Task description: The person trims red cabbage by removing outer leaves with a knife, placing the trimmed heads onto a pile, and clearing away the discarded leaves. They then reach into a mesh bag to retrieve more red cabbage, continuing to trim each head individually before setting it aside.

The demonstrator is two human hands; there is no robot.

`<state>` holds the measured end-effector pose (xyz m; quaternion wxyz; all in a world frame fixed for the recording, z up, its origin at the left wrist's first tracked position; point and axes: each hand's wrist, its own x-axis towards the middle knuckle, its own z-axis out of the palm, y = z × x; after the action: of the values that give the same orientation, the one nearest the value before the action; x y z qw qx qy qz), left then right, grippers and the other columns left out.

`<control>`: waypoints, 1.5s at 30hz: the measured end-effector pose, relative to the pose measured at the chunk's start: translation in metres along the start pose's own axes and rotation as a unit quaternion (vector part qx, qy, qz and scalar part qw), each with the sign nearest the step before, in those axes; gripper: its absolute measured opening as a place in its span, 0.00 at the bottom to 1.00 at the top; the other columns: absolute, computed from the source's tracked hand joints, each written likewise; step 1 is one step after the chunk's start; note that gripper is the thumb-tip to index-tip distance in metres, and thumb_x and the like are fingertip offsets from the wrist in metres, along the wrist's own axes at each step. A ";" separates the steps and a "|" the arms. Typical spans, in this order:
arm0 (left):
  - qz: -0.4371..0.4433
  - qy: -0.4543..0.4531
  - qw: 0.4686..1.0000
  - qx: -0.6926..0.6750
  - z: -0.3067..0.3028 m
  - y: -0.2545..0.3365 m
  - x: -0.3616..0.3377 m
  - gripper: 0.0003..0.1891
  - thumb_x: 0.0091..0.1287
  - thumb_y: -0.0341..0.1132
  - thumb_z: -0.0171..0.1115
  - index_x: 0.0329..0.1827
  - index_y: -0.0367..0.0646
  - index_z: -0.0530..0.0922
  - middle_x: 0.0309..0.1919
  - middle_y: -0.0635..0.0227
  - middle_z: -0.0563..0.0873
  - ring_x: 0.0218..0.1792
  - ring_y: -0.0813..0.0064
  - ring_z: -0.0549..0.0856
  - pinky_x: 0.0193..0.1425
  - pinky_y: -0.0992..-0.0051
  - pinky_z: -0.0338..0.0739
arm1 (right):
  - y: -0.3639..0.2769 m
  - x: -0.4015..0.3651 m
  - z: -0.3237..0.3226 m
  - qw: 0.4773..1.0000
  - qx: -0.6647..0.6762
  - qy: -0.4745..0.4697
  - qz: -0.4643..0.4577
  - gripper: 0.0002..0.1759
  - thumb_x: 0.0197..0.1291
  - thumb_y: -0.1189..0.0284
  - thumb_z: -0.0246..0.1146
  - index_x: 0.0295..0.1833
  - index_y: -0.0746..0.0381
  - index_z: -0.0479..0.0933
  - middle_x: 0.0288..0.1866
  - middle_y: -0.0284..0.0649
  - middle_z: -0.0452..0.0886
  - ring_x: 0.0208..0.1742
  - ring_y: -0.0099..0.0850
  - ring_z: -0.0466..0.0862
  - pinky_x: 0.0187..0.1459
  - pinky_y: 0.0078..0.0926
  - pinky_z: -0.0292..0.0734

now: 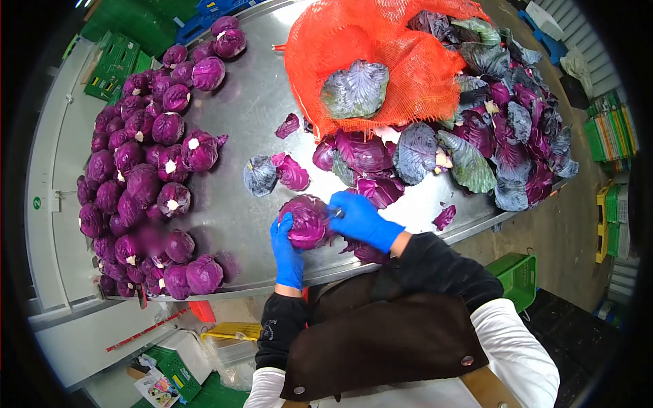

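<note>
A red cabbage (307, 222) is at the near edge of the metal table, with my blue-gloved left hand (286, 253) closed around its left side. My right hand (362, 219), gloved in blue too, is closed at the cabbage's right side. A short grey piece of what looks like a knife (337, 213) shows at its fingers; the rest is hidden. Loose purple leaves (367, 251) lie below my right wrist. Just beyond the cabbage are a torn purple leaf (291, 171) and a dark bluish leaf (260, 175).
Many red cabbages (143, 183) are piled on the table's left side. An orange mesh sack (326, 54) lies at the far side, with a leaf on it. Heaped outer leaves (503, 129) cover the right end. A green crate (513, 279) stands below the right edge.
</note>
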<state>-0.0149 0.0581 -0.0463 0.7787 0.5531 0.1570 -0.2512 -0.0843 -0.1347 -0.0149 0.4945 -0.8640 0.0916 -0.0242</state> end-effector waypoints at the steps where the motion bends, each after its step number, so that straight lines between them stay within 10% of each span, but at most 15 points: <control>1: -0.009 0.022 1.000 -0.008 0.002 0.003 -0.003 0.25 0.61 0.38 0.64 0.60 0.40 0.72 0.54 0.62 0.78 0.54 0.68 0.78 0.61 0.68 0.72 | 0.019 -0.001 -0.010 0.999 -0.009 0.022 0.033 0.11 0.49 0.67 0.67 0.38 0.58 0.79 0.36 0.43 0.80 0.41 0.43 0.82 0.42 0.38 0.77; 3: -0.017 0.043 0.999 -0.019 0.001 0.006 -0.004 0.24 0.61 0.38 0.63 0.60 0.40 0.72 0.54 0.62 0.78 0.54 0.68 0.78 0.62 0.67 0.72 | 0.056 0.002 -0.046 0.968 -0.234 0.025 0.084 0.10 0.49 0.68 0.67 0.39 0.57 0.79 0.35 0.44 0.80 0.39 0.45 0.82 0.41 0.40 0.77; 6: -0.024 -0.006 0.998 -0.052 -0.004 0.007 -0.005 0.28 0.59 0.38 0.65 0.62 0.39 0.70 0.55 0.62 0.78 0.55 0.67 0.77 0.63 0.66 0.70 | 0.050 0.001 -0.062 0.982 -0.121 0.138 0.047 0.23 0.48 0.56 0.68 0.49 0.57 0.80 0.37 0.47 0.82 0.43 0.46 0.83 0.45 0.40 0.78; 10: 0.074 -0.065 0.995 0.027 0.024 0.015 -0.018 0.33 0.55 0.36 0.66 0.65 0.39 0.68 0.57 0.61 0.76 0.57 0.66 0.76 0.66 0.66 0.68 | -0.022 0.005 -0.030 0.989 0.052 0.024 0.139 0.29 0.52 0.51 0.68 0.53 0.58 0.79 0.44 0.53 0.82 0.47 0.43 0.84 0.47 0.36 0.77; 18: 0.054 -0.077 0.994 -0.062 0.029 0.017 -0.018 0.41 0.46 0.36 0.73 0.66 0.39 0.66 0.60 0.61 0.73 0.61 0.66 0.72 0.68 0.67 0.65 | 0.069 0.002 -0.041 0.979 -0.155 0.061 0.121 0.13 0.55 0.60 0.65 0.42 0.55 0.80 0.35 0.48 0.83 0.34 0.48 0.83 0.36 0.43 0.78; 24: 0.366 -0.188 0.818 0.402 0.040 0.019 -0.008 0.47 0.38 0.40 0.82 0.64 0.39 0.67 0.64 0.55 0.69 0.66 0.58 0.69 0.71 0.61 0.62 | -0.009 0.004 -0.047 0.997 0.017 0.066 -0.030 0.27 0.55 0.56 0.68 0.59 0.53 0.76 0.45 0.44 0.83 0.40 0.39 0.84 0.43 0.30 0.79; 32: 0.264 -0.188 0.836 0.442 0.054 0.023 -0.009 0.52 0.38 0.44 0.83 0.67 0.37 0.63 0.64 0.56 0.68 0.66 0.60 0.68 0.71 0.62 0.62 | 0.001 0.023 -0.038 0.989 -0.091 -0.033 -0.115 0.19 0.57 0.63 0.65 0.53 0.58 0.77 0.42 0.45 0.82 0.38 0.43 0.84 0.40 0.35 0.78; 34: 0.355 -0.129 0.737 0.561 0.068 0.026 -0.013 0.56 0.37 0.50 0.81 0.69 0.38 0.61 0.66 0.51 0.66 0.68 0.54 0.66 0.70 0.61 0.62 | 0.002 0.026 -0.038 0.975 -0.175 -0.038 -0.130 0.16 0.57 0.64 0.65 0.49 0.59 0.78 0.39 0.45 0.83 0.36 0.43 0.84 0.39 0.36 0.78; 37: 0.290 -0.136 0.769 0.553 0.061 0.024 -0.017 0.58 0.38 0.52 0.80 0.71 0.38 0.58 0.69 0.51 0.64 0.69 0.53 0.65 0.71 0.61 0.61 | 0.009 0.026 -0.036 0.995 0.080 0.046 -0.025 0.11 0.56 0.66 0.64 0.40 0.62 0.78 0.30 0.47 0.81 0.30 0.44 0.82 0.33 0.36 0.76; 45: 0.334 -0.147 0.774 0.518 0.043 0.015 -0.021 0.58 0.36 0.52 0.81 0.71 0.40 0.58 0.70 0.51 0.62 0.70 0.53 0.63 0.72 0.61 0.60 | 0.022 0.015 -0.035 0.995 0.089 0.045 0.006 0.13 0.57 0.65 0.65 0.41 0.63 0.78 0.28 0.46 0.80 0.29 0.38 0.82 0.34 0.33 0.75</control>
<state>-0.0252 0.0265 -0.0095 0.4232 0.8465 -0.3079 -0.0974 -0.0775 -0.1778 -0.0167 0.5652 -0.8138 0.1165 -0.0682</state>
